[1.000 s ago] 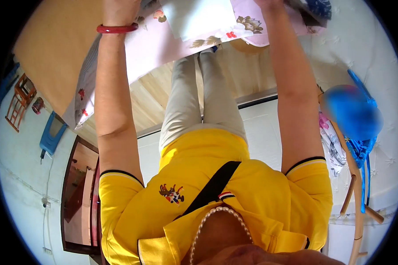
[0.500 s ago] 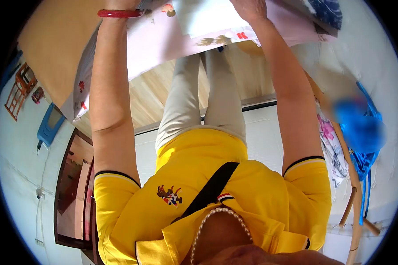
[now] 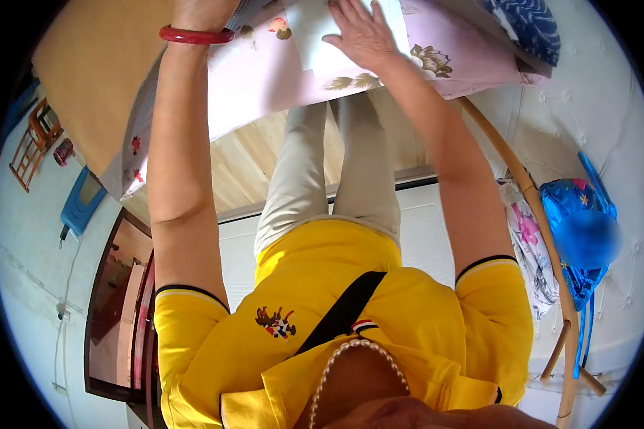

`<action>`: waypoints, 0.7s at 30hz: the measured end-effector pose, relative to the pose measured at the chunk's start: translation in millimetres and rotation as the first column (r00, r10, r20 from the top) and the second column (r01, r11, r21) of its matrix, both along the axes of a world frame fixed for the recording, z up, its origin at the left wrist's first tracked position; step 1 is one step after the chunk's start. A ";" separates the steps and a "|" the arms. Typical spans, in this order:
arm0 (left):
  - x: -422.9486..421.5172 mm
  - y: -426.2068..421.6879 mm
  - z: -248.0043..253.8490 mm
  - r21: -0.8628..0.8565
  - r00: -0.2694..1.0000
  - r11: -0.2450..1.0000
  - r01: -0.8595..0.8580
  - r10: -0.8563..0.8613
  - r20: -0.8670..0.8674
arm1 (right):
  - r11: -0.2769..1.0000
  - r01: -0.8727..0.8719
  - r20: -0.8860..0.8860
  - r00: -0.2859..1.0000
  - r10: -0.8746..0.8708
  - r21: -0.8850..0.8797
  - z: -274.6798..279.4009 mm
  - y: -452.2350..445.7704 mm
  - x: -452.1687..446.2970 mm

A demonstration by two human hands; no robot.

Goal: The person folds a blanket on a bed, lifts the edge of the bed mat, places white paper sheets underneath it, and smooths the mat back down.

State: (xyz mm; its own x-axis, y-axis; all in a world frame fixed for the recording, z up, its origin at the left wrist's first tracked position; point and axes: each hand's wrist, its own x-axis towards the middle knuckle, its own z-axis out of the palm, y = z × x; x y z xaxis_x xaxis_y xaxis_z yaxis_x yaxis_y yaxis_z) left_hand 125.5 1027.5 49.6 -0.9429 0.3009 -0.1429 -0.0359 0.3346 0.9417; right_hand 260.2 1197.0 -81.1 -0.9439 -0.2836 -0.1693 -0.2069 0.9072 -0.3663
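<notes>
A pale pink floral cloth [image 3: 254, 86] spreads across the top of the view, printed with red and brown flowers. My right hand [image 3: 363, 34] lies on a bright white area of it, palm down, with the fingers spread. Whether that area is a separate white sheet or strong light, I cannot tell. My left hand [image 3: 200, 11] is at the top left by the cloth, below a red bangle [image 3: 197, 35] on the wrist. The frame edge cuts off its fingers, so what it touches is hidden.
A plain tan surface [image 3: 100, 79] extends left of the cloth. A dark blue patterned fabric [image 3: 529, 28] lies at the top right. On the right, a wooden pole stand [image 3: 533, 196] carries a blue bag [image 3: 569, 196] and a flowered cloth [image 3: 529, 229]. A blue stool [image 3: 82, 204] stands far left.
My right hand has moved left and down across the cloth, coming fully into view with its fingers spread. My left hand has shifted slightly down.
</notes>
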 end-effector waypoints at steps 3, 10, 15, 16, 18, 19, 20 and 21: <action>-0.4 0.8 1.0 0.023 1.000 1.000 0.017 -0.017 -0.015 | 0.999 -0.015 -0.032 0.999 0.017 0.034 -23.3 2.2 0.1; -1.1 1.5 5.4 -0.048 1.000 0.999 -0.020 0.021 0.014 | 1.000 0.005 -0.036 0.999 -0.006 -0.023 -13.8 1.6 -2.6; 2.5 1.3 6.0 0.000 0.999 1.000 -0.020 0.020 -0.041 | 0.937 0.332 -0.174 0.922 -0.346 -0.106 -14.5 28.0 1.6; 3.7 0.2 6.0 -0.022 0.999 1.000 -0.010 0.009 -0.054 | 0.871 0.479 -0.090 0.868 -0.489 -0.106 0.6 36.9 -1.5; 6.2 0.0 6.3 -0.040 0.998 0.999 0.001 -0.004 -0.067 | 0.743 0.666 -0.165 0.726 -0.667 -0.072 -11.5 48.3 -4.7; 7.7 0.6 6.7 -0.034 0.998 0.999 -0.006 0.004 -0.057 | 0.768 0.638 0.015 0.769 -0.639 -0.044 -12.8 58.5 -10.5; 9.7 1.0 6.9 -0.029 0.999 1.000 -0.012 0.011 -0.046 | 0.768 0.639 0.011 0.769 -0.639 -0.042 -6.6 58.8 -16.4; 13.3 0.7 6.5 -0.027 0.999 1.000 -0.013 0.011 -0.051 | 0.823 0.552 -0.204 0.797 -0.568 -0.132 0.1 56.3 -21.9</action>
